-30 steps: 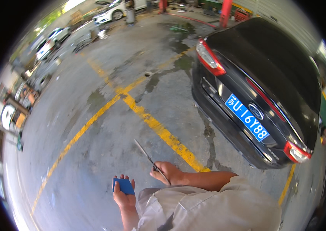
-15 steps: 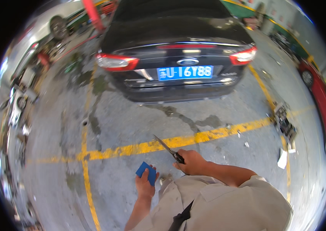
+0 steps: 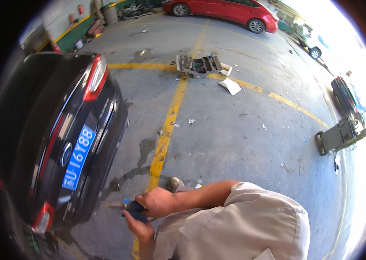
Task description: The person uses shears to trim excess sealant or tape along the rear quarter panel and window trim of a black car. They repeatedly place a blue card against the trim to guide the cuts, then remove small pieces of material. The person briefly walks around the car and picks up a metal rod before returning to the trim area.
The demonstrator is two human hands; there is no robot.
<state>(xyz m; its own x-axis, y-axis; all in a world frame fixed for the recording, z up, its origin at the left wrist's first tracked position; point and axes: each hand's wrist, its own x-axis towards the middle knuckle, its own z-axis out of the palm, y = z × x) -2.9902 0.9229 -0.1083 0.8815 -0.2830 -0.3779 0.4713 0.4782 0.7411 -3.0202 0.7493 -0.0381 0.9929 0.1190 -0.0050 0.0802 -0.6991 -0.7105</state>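
My right hand point(image 3: 157, 202) is closed round the dark handles of a pair of scissors point(image 3: 112, 204), whose narrow blades point left toward the car. Just below it, my left hand point(image 3: 140, 229) has its thumb up against a blue flat piece point(image 3: 126, 201), a sponge or folded cloth by its look. The two hands are close together, and the right hand and scissors hide most of the blue piece. Whether the blades touch it I cannot tell.
A black car point(image 3: 112, 125) stands close on my left, its rear toward me. Farther off are an unfolded toolbox point(image 3: 198, 66), a white sheet point(image 3: 230, 86) on the floor and a red car point(image 3: 222, 12). A grey wheeled cart point(image 3: 339, 135) stands at the right.
My view has swung right, so the black car now sits at the left. My hands, apart before, have come together, bringing the scissors beside the blue piece.
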